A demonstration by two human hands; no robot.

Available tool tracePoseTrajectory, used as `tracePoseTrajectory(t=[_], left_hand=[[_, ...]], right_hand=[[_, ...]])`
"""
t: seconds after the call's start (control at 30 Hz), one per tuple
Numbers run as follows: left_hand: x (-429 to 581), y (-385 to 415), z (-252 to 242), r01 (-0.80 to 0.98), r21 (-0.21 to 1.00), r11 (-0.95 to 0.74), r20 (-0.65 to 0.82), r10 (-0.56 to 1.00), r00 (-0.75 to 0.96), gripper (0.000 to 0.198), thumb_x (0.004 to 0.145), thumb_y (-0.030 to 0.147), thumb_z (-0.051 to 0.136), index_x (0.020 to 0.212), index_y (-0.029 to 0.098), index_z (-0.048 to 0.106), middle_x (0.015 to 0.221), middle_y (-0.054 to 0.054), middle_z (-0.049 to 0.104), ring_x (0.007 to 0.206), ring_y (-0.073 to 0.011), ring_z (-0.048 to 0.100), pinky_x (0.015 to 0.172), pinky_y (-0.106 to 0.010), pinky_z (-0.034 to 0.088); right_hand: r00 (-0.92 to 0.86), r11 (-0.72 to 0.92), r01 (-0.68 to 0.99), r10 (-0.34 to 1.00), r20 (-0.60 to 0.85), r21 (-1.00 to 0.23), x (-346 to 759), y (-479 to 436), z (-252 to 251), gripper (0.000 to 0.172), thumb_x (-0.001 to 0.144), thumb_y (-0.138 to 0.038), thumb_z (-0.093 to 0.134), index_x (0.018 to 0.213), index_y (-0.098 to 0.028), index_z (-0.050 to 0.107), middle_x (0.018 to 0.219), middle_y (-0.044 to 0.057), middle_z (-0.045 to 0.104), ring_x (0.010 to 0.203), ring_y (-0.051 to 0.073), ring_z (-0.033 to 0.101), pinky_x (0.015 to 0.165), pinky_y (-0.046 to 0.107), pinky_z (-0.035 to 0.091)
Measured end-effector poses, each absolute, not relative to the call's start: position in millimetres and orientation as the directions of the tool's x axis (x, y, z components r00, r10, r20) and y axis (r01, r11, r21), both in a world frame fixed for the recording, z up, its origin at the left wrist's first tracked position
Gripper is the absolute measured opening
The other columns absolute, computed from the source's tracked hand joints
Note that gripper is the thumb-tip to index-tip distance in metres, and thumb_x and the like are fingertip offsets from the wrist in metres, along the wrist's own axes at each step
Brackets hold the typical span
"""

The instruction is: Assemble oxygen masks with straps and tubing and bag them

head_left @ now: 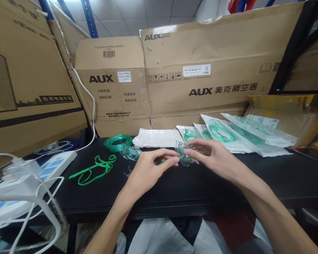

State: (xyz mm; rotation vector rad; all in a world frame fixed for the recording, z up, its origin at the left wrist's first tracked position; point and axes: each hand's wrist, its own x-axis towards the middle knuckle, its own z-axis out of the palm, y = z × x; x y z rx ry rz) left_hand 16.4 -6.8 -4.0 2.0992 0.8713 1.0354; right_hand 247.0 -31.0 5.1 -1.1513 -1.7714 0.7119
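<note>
My right hand [213,153] is closed on a clear, green-tinted plastic oxygen mask [184,160] above the table. Against the mask's left side, my left hand [152,164] has thumb and fingers pinched together on a green elastic strap [161,162], mostly hidden by the fingers. Just behind my left hand lies another clear plastic piece [131,152], which looks like part of a mask. A coil of green tubing [118,142] rests beside it. Farther left, loose green elastic straps [98,171] lie tangled on the black table [159,197].
Several pouches [225,135] with green tubing inside lie at the back right, beside a white packet [157,137]. An open carton [288,113] stands behind them. Large cardboard sheets [201,77] wall the back. A power strip [47,169] with white cables occupies the left edge.
</note>
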Motion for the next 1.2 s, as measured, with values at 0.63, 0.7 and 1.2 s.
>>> tracePoseTrajectory(t=[0.63,0.7,1.2], left_hand=[[17.2,-5.8,2.3,0.117,0.883,-0.454,0.339,0.791,0.509,0.024,0.096,0.04,0.069,0.089,0.019,0.078,0.083,0.001,0.075,0.07,-0.0109,0.053,0.072,-0.021,0.043],[17.4,-6.4,2.8,0.104,0.886,-0.453,0.343,0.789,0.51,0.024,0.096,0.041,0.069,0.091,0.02,0.078,0.083,0.001,0.074,0.07,-0.0108,0.053,0.072,-0.021,0.043],[19.7,-9.4,-0.8,0.268,0.825,-0.497,0.322,0.804,0.499,0.038,0.102,0.045,0.055,0.081,0.02,0.075,0.073,0.004,0.065,0.07,-0.0126,0.053,0.068,-0.024,0.037]], right_hand=[[-0.226,0.671,0.507,0.709,0.668,-0.541,230.0,-39.3,3.0,0.014,0.096,-0.032,0.068,0.108,-0.035,0.075,0.149,0.0,0.056,0.14,0.025,0.052,0.11,0.042,0.05],[-0.241,0.676,0.543,0.693,0.679,-0.498,228.6,-40.7,3.9,0.011,0.096,-0.028,0.068,0.099,-0.034,0.077,0.148,-0.001,0.057,0.139,0.025,0.053,0.114,0.042,0.045],[-0.299,0.682,0.537,0.703,0.645,-0.496,223.3,-41.4,0.7,0.021,0.098,-0.012,0.059,0.087,-0.027,0.07,0.142,0.001,0.063,0.133,0.02,0.059,0.11,0.036,0.045]])
